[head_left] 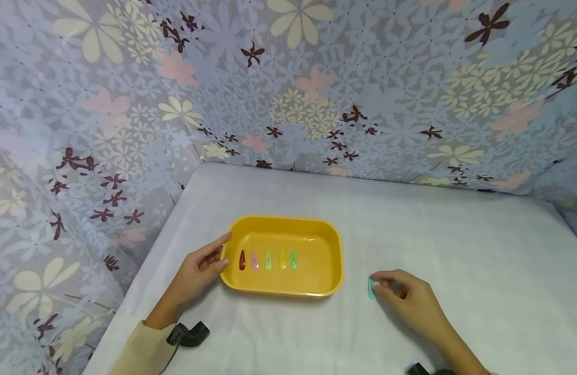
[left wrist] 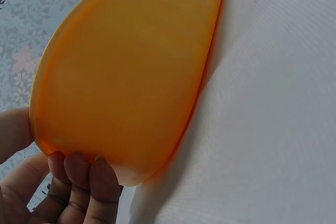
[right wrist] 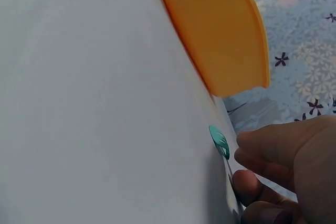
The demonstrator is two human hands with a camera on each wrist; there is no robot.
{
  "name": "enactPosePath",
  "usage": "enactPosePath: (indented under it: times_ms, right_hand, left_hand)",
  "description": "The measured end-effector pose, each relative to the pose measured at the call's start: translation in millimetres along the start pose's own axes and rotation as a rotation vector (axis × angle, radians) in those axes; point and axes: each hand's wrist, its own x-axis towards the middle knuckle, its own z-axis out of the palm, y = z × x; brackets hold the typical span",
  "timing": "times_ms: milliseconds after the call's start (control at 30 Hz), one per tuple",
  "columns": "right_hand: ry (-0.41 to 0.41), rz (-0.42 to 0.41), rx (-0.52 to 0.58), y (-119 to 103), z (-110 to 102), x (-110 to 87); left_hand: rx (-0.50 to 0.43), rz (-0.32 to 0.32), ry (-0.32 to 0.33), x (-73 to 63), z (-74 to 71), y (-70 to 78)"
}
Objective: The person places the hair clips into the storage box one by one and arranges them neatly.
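My left hand holds the left end of a yellow plastic tray, with fingers against its outer wall. Several snap hair clips lie in a row inside: a dark red clip, a pink clip, a light green clip, a yellow clip and a green clip. Right of the tray is a teal hair clip. My right hand is at this clip, thumb and fingertips apart; the right wrist view shows the teal clip just beyond the fingertips.
A white cloth covers the table. Flower-patterned fabric rises behind it and along the left side. Dark wrist cameras show at both wrists, the left camera near the tray's lower left.
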Motion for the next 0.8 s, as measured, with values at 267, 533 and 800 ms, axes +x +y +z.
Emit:
enactPosePath:
  times_ms: [267,533,800]
  right_hand:
    - [-0.014,-0.045,-0.016,-3,5,-0.1]
    - [-0.006,-0.073,-0.076,-11,9,-0.6]
    - [-0.005,0.015,-0.051,-18,9,-2.5]
  left_hand:
    - [0.009,-0.005,-0.003,0.8,-1.3,1.1]
    - [0.006,0.016,-0.004,-0.4,-1.3,-0.1]
    - [0.001,0.02,-0.007,0.1,0.1,0.0]
